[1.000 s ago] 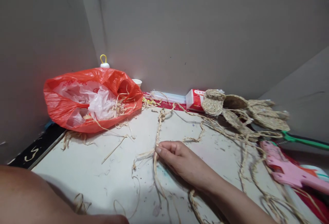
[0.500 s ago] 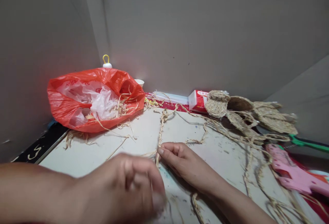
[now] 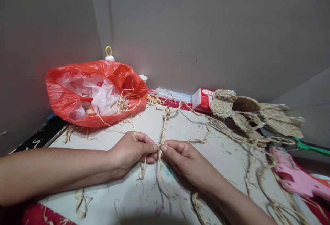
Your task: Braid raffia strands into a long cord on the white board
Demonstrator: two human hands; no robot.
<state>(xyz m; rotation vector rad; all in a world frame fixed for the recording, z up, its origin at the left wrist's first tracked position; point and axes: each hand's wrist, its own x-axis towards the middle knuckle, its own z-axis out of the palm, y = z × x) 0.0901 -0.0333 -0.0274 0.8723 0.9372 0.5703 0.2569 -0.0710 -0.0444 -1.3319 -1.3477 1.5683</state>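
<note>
A pale braided straw cord (image 3: 163, 126) runs toward me over the white tabletop, with loose strands (image 3: 160, 170) trailing below my hands. My right hand (image 3: 177, 154) pinches the cord at its lower end between thumb and forefinger. Close against it on the left, my left hand (image 3: 138, 149) is closed in a pinch on straw strands, and some ends (image 3: 143, 168) hang beneath its fingers. Both sets of fingertips almost meet at the cord; the exact crossing of the strands is hidden by them.
A red plastic bag (image 3: 103, 121) with straw stands at the back left. Woven straw pieces (image 3: 223, 104) lie beside a red-and-white box (image 3: 202, 99). More braided cord (image 3: 247, 175) stretches along the right, near a pink glue gun (image 3: 294, 173). Straw scraps (image 3: 81, 202) lie at front left.
My left hand has moved from the near foreground up and away to the cord beside my right hand, and now pinches strands there. The right hand keeps its hold. The view has shifted slightly.
</note>
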